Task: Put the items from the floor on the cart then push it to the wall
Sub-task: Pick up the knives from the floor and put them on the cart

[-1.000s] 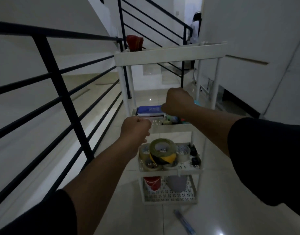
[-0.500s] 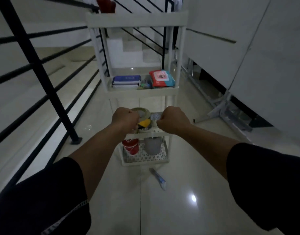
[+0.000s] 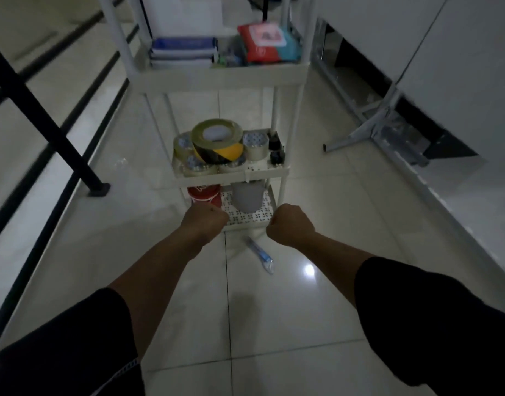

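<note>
A white tiered cart (image 3: 225, 78) stands on the tiled floor ahead of me. One shelf holds blue books (image 3: 182, 51) and a red packet (image 3: 267, 42). The shelf below carries several tape rolls, a black-and-yellow one (image 3: 217, 141) on top. On the bottom shelf sit a red cup (image 3: 204, 195) and a grey cup (image 3: 247, 197). A blue tube-like item (image 3: 260, 254) lies on the floor just in front of the cart. My left hand (image 3: 205, 221) and right hand (image 3: 290, 224) are closed fists near the bottom shelf's front edge, with nothing visible in them.
A black metal railing (image 3: 45, 118) runs along the left, its post foot close to the cart. On the right stand white panels on a grey metal foot (image 3: 388, 124). Glossy floor tiles stretch towards me.
The view has tipped downward. Both fists have dropped from the middle shelves to the bottom shelf level and stay closed. The cart's top tier has left the frame.
</note>
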Tool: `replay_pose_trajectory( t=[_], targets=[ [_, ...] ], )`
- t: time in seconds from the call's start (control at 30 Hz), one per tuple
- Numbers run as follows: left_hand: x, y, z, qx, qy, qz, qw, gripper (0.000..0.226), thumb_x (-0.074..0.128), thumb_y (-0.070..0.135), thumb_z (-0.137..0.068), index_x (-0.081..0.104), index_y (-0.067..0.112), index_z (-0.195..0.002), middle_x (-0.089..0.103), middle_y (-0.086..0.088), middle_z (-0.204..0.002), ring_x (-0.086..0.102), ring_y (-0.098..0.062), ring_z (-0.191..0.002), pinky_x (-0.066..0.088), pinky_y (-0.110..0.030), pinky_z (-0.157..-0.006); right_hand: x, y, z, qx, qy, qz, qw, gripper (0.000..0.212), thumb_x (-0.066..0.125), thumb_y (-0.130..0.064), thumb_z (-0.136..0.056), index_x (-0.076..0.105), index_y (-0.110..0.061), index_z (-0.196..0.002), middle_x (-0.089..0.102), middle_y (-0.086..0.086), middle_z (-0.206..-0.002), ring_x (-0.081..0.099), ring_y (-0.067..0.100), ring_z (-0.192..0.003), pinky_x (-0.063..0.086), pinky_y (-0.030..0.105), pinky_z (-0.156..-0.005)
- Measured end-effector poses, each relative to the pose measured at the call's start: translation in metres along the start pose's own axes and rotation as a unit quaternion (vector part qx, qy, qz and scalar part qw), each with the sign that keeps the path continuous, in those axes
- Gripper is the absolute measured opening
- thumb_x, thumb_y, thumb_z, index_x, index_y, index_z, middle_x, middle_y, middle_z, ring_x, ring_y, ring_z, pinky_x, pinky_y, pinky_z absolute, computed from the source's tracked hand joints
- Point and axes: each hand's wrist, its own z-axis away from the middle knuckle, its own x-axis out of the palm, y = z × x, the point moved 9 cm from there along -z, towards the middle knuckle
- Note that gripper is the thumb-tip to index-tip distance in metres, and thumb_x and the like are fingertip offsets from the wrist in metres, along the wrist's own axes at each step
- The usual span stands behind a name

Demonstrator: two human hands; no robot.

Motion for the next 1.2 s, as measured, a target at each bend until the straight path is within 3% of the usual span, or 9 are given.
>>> replay_pose_trajectory(
  t=[0.1, 0.17, 0.27, 0.53, 0.67, 0.87, 0.97, 1.1, 1.2],
  targets=[
    [0.021, -0.029, -0.019, -0.002, -0.019, -0.069, 0.997, 0.020, 0.059, 0.013, -0.087, 0.066, -0.005, -0.095, 0.065, -0.025, -0.095, 0.058, -0.031, -0.082, 0.046, -0.032, -0.069, 0.049, 0.024, -0.016, 0.015, -0.037, 0.015, 0.999, 0.016, 0.065, -0.020, -0.072, 0.061, -0.006, -0.079, 0.069, 0.012, -0.088, 0.070, 0.026, -0.080, 0.061, 0.035, -0.072],
    [0.035, -0.049, -0.029, 0.000, -0.030, -0.110, 0.994, 0.018, 0.060, 0.016, -0.088, 0.068, 0.001, -0.095, 0.066, -0.018, -0.103, 0.061, -0.033, -0.097, 0.049, -0.035, -0.081, 0.078, 0.040, -0.026, 0.019, -0.051, 0.046, 0.997, 0.025, 0.066, -0.023, -0.073, 0.065, -0.003, -0.089, 0.069, 0.011, -0.097, 0.069, 0.024, -0.088, 0.058, 0.032, -0.075],
    [0.051, -0.082, -0.042, -0.027, -0.054, -0.145, 0.988, 0.045, 0.060, 0.022, -0.090, 0.058, 0.010, -0.133, 0.055, -0.008, -0.140, 0.051, -0.026, -0.128, 0.041, -0.030, -0.103, 0.111, 0.058, -0.039, 0.026, -0.050, 0.079, 0.995, 0.034, 0.068, -0.023, -0.075, 0.064, -0.010, -0.106, 0.064, 0.007, -0.111, 0.065, 0.022, -0.097, 0.057, 0.033, -0.081],
    [0.065, -0.127, -0.067, -0.046, -0.049, -0.145, 0.987, 0.046, 0.064, 0.027, -0.088, 0.057, 0.018, -0.132, 0.059, -0.005, -0.135, 0.057, -0.021, -0.122, 0.046, -0.028, -0.102, 0.168, 0.076, -0.076, 0.009, -0.008, 0.117, 0.993, 0.020, 0.060, -0.022, -0.085, 0.061, -0.013, -0.102, 0.063, 0.005, -0.104, 0.063, 0.023, -0.096, 0.050, 0.030, -0.074],
    [0.067, -0.135, -0.069, -0.031, -0.059, -0.152, 0.986, 0.039, 0.063, 0.026, -0.090, 0.060, 0.018, -0.128, 0.061, -0.003, -0.133, 0.059, -0.017, -0.118, 0.045, -0.023, -0.098, 0.192, 0.081, -0.083, 0.000, 0.033, 0.143, 0.989, 0.016, 0.076, -0.016, -0.072, 0.065, -0.013, -0.083, 0.063, 0.005, -0.078, 0.063, 0.023, -0.068, 0.049, 0.031, -0.050],
    [0.054, -0.133, -0.069, -0.029, -0.056, -0.142, 0.988, 0.040, 0.061, 0.025, -0.092, 0.058, 0.017, -0.131, 0.060, -0.001, -0.134, 0.057, -0.012, -0.107, 0.040, -0.017, -0.092, 0.202, 0.084, -0.075, 0.016, 0.024, 0.136, 0.990, 0.022, 0.046, -0.017, -0.093, 0.057, -0.013, -0.112, 0.058, 0.005, -0.110, 0.059, 0.021, -0.100, 0.050, 0.031, -0.077],
    [0.046, -0.121, -0.069, -0.028, -0.049, -0.133, 0.990, 0.042, 0.061, 0.024, -0.092, 0.058, 0.017, -0.132, 0.059, -0.002, -0.136, 0.057, -0.015, -0.118, 0.039, -0.015, -0.091, 0.196, 0.081, -0.069, 0.017, 0.011, 0.127, 0.992, 0.021, 0.050, -0.017, -0.091, 0.059, -0.012, -0.109, 0.060, 0.006, -0.107, 0.060, 0.022, -0.098, 0.049, 0.030, -0.072],
    [0.037, -0.102, -0.065, -0.022, -0.040, -0.126, 0.991, 0.044, 0.060, 0.025, -0.092, 0.056, 0.018, -0.134, 0.057, -0.002, -0.139, 0.055, -0.016, -0.123, 0.034, -0.015, -0.090, 0.176, 0.061, -0.061, -0.019, 0.032, 0.116, 0.993, 0.018, 0.075, -0.009, -0.066, 0.065, -0.010, -0.081, 0.064, 0.007, -0.078, 0.064, 0.024, -0.069, 0.033, 0.024, -0.046],
    [0.034, -0.089, -0.059, -0.017, -0.034, -0.112, 0.993, 0.043, 0.060, 0.025, -0.092, 0.056, 0.017, -0.134, 0.058, -0.002, -0.138, 0.056, -0.015, -0.122, 0.035, -0.014, -0.088, 0.159, 0.047, -0.059, -0.037, 0.040, 0.120, 0.991, 0.019, 0.062, -0.011, -0.080, 0.062, -0.009, -0.099, 0.062, 0.007, -0.097, 0.062, 0.024, -0.089, 0.043, 0.028, -0.062]
  ],
)
